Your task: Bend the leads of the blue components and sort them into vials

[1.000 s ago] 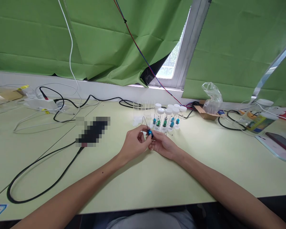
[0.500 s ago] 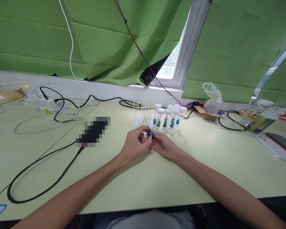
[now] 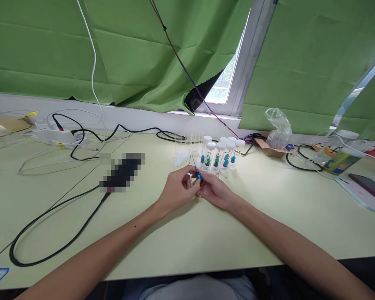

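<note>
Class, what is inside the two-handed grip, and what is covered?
The left hand and right hand hold a shiny blue piece, with a thin dark wire sticking up beside it. Fingers partly cover the piece; its underside cannot be seen.

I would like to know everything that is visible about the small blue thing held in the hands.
The small blue thing looks rounded and shiny, perhaps metal or glossy plastic. A thin, dark, bent wire rises from its upper side, toward the left. The fingertips of the left hand and right hand hold it, on the near side of the capped clear tubes. Fingers cover part of it, hiding its full shape.
</note>
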